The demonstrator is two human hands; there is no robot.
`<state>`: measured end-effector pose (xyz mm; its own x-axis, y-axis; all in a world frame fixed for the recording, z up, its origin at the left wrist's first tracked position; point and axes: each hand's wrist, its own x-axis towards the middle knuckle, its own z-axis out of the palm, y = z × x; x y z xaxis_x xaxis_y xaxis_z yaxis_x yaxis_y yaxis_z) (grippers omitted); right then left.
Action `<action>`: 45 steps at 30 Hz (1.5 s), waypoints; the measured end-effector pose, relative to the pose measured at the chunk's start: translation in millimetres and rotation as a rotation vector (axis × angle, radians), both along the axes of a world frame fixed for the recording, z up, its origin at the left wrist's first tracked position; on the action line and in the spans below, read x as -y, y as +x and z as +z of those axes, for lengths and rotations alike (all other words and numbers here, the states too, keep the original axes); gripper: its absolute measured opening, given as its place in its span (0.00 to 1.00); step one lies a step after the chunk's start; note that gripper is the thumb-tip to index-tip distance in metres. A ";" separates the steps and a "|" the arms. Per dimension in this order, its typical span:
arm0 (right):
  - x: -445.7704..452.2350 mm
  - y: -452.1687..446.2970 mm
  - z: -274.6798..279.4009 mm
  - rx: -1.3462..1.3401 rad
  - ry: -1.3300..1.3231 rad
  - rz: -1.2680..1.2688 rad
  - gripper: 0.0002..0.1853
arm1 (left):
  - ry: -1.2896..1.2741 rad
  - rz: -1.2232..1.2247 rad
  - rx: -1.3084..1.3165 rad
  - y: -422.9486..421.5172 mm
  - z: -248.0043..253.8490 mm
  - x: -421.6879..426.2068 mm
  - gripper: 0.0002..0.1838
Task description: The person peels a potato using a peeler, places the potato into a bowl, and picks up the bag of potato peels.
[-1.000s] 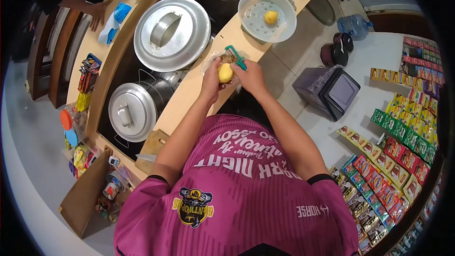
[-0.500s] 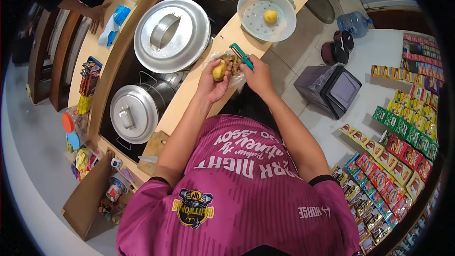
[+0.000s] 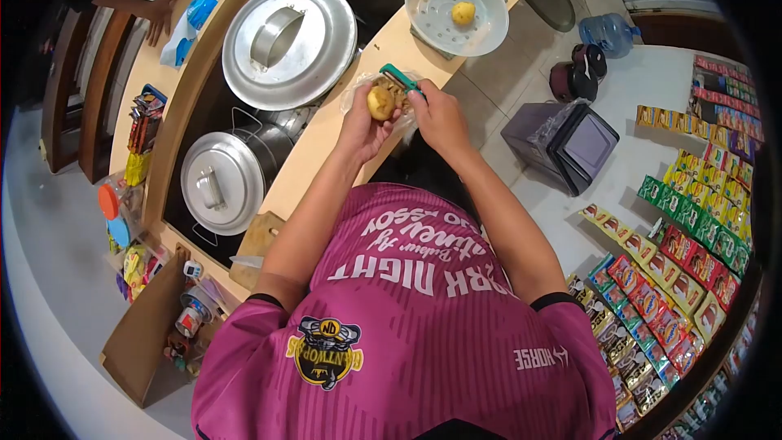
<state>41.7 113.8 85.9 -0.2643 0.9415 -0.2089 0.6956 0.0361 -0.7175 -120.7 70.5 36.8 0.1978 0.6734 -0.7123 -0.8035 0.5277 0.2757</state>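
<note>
My left hand [image 3: 356, 132] is closed around a potato [image 3: 380, 103], yellow where bare with darker patches. In my right hand [image 3: 441, 120] is a green-handled peeler [image 3: 398, 78], its head just above and beside the potato; I cannot tell if the blade touches. Under my hands, brown peelings lie on a clear plastic bag [image 3: 350, 101] on the narrow wooden counter [image 3: 324, 140]. Farther along it, a pale, translucent colander [image 3: 418, 23] holds one yellow potato [image 3: 463, 13].
Large lidded pots [image 3: 289, 45] stand left of the counter. A knife [image 3: 247, 261] lies on a cutting board [image 3: 259, 238] near my left arm. Another person's hand [image 3: 159, 16] rests at the far left ledge. To the right are a grey bin [image 3: 554, 143] and hanging sachets [image 3: 692, 216].
The peeler has moved left, closer to the potato, and tilted flatter. The potato has turned in my left hand. The whole view has shifted slightly.
</note>
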 end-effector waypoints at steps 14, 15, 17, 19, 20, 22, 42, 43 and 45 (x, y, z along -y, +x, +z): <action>27.0 8.6 18.5 0.079 0.171 0.090 0.10 | -0.052 0.049 -0.053 20.7 19.3 -5.1 0.25; 27.3 7.7 18.5 0.079 0.172 0.093 0.10 | -0.050 0.051 -0.053 21.1 19.1 -4.7 0.25; 28.5 6.2 18.6 0.034 0.185 0.101 0.09 | -0.012 0.047 -0.035 22.6 17.5 -2.7 0.25; 29.4 3.3 19.1 0.071 0.199 0.098 0.09 | 0.004 0.068 -0.017 24.9 17.0 -0.7 0.25; 29.2 2.2 19.5 0.108 0.213 0.095 0.09 | 0.020 0.090 -0.001 25.6 16.7 -0.4 0.25; 27.7 1.1 21.7 0.100 0.208 0.095 0.08 | 0.027 0.093 -0.012 25.5 16.7 -1.3 0.25; 17.3 -4.6 16.9 0.158 0.260 0.101 0.11 | 0.085 0.073 -0.043 20.3 13.8 -1.9 0.23; 16.3 -5.4 16.9 0.155 0.248 0.104 0.11 | 0.088 0.076 -0.038 18.8 11.7 -2.0 0.23; 15.4 -4.7 16.5 0.156 0.234 0.106 0.11 | 0.089 0.076 -0.030 17.6 13.3 -1.3 0.22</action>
